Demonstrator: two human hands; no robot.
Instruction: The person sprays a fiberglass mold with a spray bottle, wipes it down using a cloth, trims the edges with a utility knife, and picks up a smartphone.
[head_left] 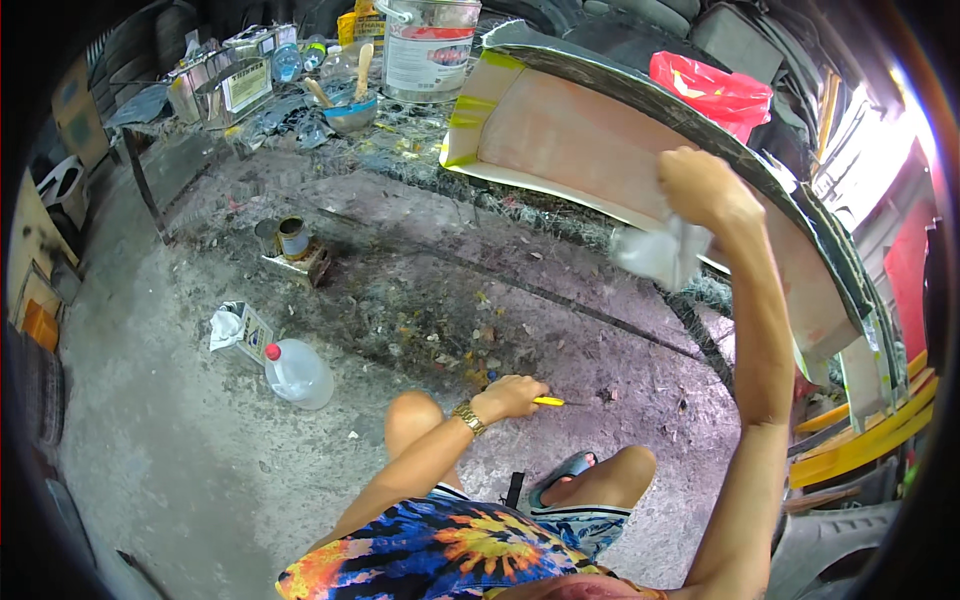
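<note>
My left hand (508, 399), with a gold watch on its wrist, is low over the floor in front of my knees. It is closed on a yellow-handled tool (548, 401) with a thin dark end pointing right. Raised at the right, my right hand (708, 188) is closed in front of a long curved panel (570, 135). A whitish crumpled rag (655, 255) hangs blurred below its fingers; whether it is cloth or plastic I cannot tell. Pale, sanded-looking patches and yellow-green tape at the left end mark the panel, which lies on a stained bench.
On the bench stand a large paint bucket (430, 50), a blue-rimmed bowl (352, 113) with sticks, and rectangular cans (245, 85). A red plastic bag (712, 92) lies behind the panel. On the floor are a clear jug (299, 374), a rectangular can (250, 335) and small tins (293, 238).
</note>
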